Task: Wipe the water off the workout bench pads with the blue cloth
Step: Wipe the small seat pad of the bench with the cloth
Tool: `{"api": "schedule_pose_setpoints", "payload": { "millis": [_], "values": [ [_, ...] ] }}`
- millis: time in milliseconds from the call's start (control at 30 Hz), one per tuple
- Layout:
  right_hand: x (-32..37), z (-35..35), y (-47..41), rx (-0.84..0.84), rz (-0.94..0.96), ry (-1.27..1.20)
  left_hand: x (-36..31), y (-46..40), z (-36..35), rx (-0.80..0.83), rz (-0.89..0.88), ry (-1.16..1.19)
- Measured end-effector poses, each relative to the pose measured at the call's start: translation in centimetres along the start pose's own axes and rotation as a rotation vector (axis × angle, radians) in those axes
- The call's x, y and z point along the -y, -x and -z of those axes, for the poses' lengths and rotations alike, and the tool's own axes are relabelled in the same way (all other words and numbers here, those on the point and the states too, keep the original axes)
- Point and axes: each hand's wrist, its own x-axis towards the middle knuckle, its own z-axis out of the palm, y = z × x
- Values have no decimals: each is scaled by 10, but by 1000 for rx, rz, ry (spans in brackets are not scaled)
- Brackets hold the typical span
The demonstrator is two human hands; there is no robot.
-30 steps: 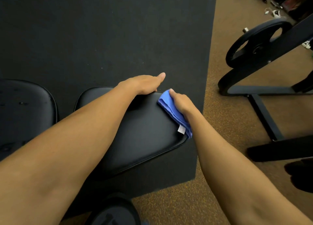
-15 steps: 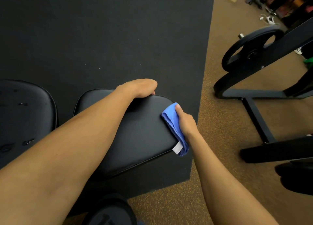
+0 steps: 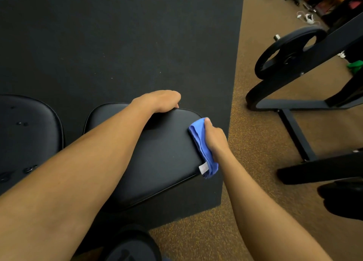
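A black padded seat pad [image 3: 161,158] of the workout bench lies in front of me. My right hand [image 3: 215,138] presses a folded blue cloth [image 3: 202,149] with a white tag against the pad's right edge. At the pad's far edge, my left hand [image 3: 161,100] has its fingers curled over the rim. A second, larger black pad [image 3: 27,137] sits to the left, with several water drops on its surface.
Under the bench lies a black rubber mat [image 3: 117,35], bordered by brown speckled floor [image 3: 255,182]. A black weight plate [image 3: 288,50] hangs on a black steel frame [image 3: 294,127] at right. A round black part [image 3: 129,245] sits below the seat pad. Clutter lies far right.
My right hand slid the blue cloth along the pad's right edge toward me. My left hand's fingers went from extended to curled over the far rim.
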Motion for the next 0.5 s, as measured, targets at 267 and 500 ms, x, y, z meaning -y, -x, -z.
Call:
{"api": "schedule_pose_setpoints", "payload": {
  "millis": [267, 500],
  "values": [
    [14, 3, -17, 125, 65, 44, -2, 4, -5, -20, 14, -18],
    [0, 3, -4, 82, 36, -12, -6, 15, -9, -35, -6, -61]
  ]
}}
